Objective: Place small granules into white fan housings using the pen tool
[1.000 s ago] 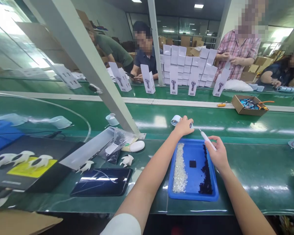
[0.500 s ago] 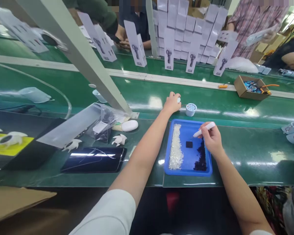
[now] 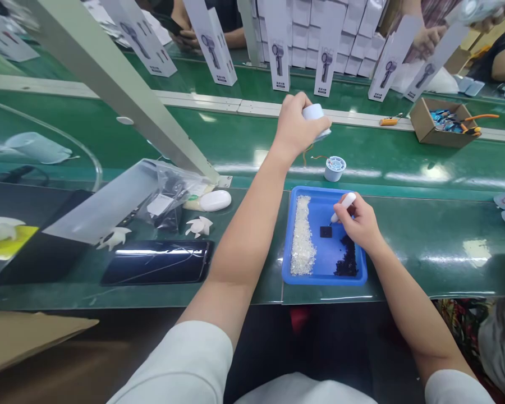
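My left hand is closed around a pale blue cylindrical motor housing, held up over the green surface. Thin brown-orange wires dangle below it. A similar pale housing with a spoked top stands just behind the blue tray. Pinched in my right hand is a white pen-shaped tool, its thin tip close to a small black square in the tray; whether they touch I cannot tell. Small clear-white pieces line the tray's left side, and small black pieces lie at the right.
A slanted metal post rises at left. Near it lie a plastic bag, a white mouse-shaped object and a dark phone-like slab. Upright printed boxes and a carton of tools stand beyond; other people's hands show there.
My left hand has lifted the pale housing up and away from the surface. My right hand has brought the white tool's tip lower, closer to the black square. The camera view has tilted down.
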`<state>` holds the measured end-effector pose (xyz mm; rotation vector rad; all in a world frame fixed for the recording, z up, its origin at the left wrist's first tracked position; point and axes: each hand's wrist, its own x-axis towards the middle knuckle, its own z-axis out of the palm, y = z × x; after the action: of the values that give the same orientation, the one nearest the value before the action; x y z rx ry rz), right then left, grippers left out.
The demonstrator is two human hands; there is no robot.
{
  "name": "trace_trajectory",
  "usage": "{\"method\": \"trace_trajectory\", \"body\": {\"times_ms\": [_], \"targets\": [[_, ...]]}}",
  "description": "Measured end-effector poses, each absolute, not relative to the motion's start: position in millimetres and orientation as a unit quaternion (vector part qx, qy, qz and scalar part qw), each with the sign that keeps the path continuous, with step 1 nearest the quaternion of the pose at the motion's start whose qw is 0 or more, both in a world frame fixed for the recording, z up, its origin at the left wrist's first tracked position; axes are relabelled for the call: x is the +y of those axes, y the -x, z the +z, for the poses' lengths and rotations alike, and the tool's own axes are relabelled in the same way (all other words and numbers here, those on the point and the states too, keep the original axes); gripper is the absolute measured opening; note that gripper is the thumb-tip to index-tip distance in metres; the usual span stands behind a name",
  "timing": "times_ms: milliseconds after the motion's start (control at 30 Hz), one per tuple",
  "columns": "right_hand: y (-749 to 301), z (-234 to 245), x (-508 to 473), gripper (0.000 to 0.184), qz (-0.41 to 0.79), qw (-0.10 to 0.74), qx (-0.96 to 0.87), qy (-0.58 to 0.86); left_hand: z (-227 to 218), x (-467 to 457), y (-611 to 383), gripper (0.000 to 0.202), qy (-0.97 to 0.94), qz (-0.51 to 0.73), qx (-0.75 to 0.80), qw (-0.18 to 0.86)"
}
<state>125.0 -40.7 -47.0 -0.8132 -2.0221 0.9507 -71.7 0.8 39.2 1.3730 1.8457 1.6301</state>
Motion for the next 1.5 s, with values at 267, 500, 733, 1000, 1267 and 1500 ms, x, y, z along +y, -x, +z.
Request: {"method": "trace_trajectory", "body": {"times_ms": [267,500,733,1000,1267,1500], "targets": [[-126.4,-50.3,-37.0,0.010,0.314,0.427,-0.798,0.288,55.0,-10.6,62.8,0.044,-0.497,0.602,0.600,0.176],[-127.4,-49.6,-39.7,0.015,0.342,0.464,-0.764,0.290,56.5,-13.2,58.9,0.040,-0.497,0.613,0.578,0.207],[-128.3,-42.9,-47.1,0.022,0.427,0.394,-0.780,0.232,57.6,-11.8,64.8,0.043,-0.502,0.618,0.570,0.205],[-126.2,-41.6,-51.5,0.013,0.406,0.333,-0.827,0.201,66.5,-18.6,89.0,0.046,-0.482,0.635,0.568,0.204],[-126.0,-41.7,-50.8,0.009,0.394,0.330,-0.836,0.191,75.5,-45.0,111.0,0.026,-0.486,0.701,0.432,0.294],[-126.5,-41.9,-50.2,0.011,0.413,0.336,-0.826,0.185,83.9,-65.1,98.1,0.033,-0.427,0.691,0.486,0.323]]}}
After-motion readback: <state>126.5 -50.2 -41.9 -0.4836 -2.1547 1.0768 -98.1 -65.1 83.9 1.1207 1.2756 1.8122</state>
